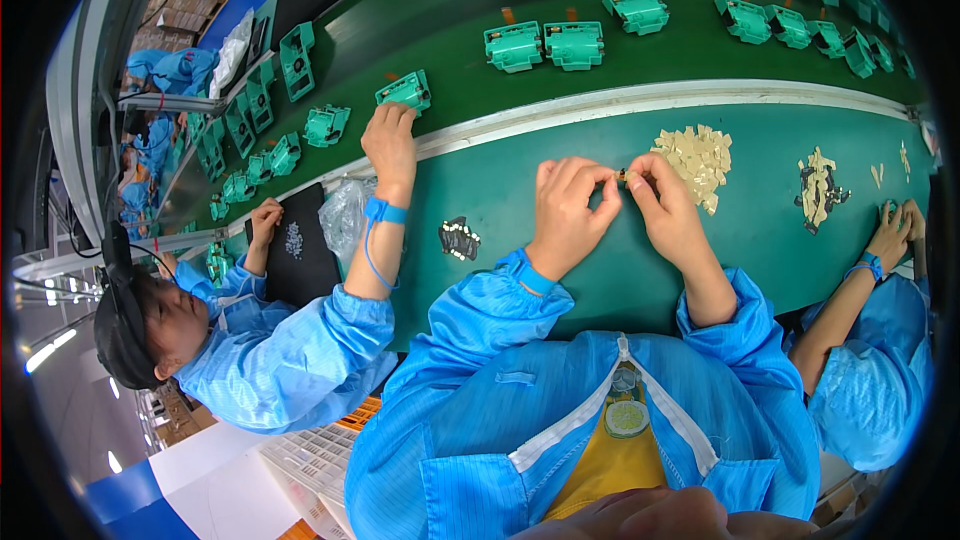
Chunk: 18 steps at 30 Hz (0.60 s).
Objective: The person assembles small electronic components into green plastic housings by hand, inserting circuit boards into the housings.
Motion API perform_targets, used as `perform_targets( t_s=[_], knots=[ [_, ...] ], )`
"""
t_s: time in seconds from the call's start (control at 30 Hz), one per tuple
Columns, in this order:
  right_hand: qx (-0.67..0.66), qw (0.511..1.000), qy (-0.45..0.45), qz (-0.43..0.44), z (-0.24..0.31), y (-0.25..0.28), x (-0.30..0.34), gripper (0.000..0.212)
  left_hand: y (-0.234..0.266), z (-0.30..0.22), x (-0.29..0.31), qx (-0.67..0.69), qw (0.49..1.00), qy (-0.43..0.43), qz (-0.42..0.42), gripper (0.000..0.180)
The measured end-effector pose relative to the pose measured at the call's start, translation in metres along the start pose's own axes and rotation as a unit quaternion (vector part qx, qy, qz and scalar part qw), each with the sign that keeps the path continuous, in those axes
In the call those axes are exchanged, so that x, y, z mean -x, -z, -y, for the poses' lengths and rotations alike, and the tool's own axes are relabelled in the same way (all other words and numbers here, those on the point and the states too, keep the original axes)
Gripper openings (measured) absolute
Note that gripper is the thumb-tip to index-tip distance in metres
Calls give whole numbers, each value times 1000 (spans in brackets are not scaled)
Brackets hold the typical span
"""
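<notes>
My left hand (pixel 577 212) and my right hand (pixel 664 208) meet above the green bench top, each in a fingertip pinch. Between them is a tiny dark and orange part (pixel 622 176), too small to name more closely. Just beyond my right hand lies a heap of flat cream-coloured pieces (pixel 697 162). To the left of my left hand sits a small pile of black strips with pale ends (pixel 459 239). A blue wrist strap (pixel 536 273) circles my left wrist.
Green plastic housings (pixel 574 45) stand in rows on the green conveyor (pixel 450 35) behind a pale rail (pixel 560 108). At left, a co-worker's hand (pixel 392 145) reaches to a housing (pixel 405 91). Another co-worker's hands (pixel 892 232) work at right, near a mixed pile (pixel 820 192).
</notes>
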State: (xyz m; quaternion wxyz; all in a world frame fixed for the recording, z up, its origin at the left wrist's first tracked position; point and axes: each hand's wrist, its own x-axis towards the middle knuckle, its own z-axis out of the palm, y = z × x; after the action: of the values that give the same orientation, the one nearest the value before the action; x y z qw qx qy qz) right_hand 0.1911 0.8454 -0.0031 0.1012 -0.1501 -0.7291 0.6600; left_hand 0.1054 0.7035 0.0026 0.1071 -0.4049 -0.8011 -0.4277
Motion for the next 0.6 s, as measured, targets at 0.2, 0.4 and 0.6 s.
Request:
perform_targets(
  t_s=[0.2,0.4,0.6],
  knots=[
    [-38,999,-23,-2,0,5,-2,7,-1,4,3,13,998,52,-18,12],
    [-63,997,-18,-48,-13,7,-3,6,-4,6,5,28,995,95,-33,10],
    [-155,957,61,-236,-11,21,-9,9,-21,-6,-6,-10,999,47,3,5]
  ],
)
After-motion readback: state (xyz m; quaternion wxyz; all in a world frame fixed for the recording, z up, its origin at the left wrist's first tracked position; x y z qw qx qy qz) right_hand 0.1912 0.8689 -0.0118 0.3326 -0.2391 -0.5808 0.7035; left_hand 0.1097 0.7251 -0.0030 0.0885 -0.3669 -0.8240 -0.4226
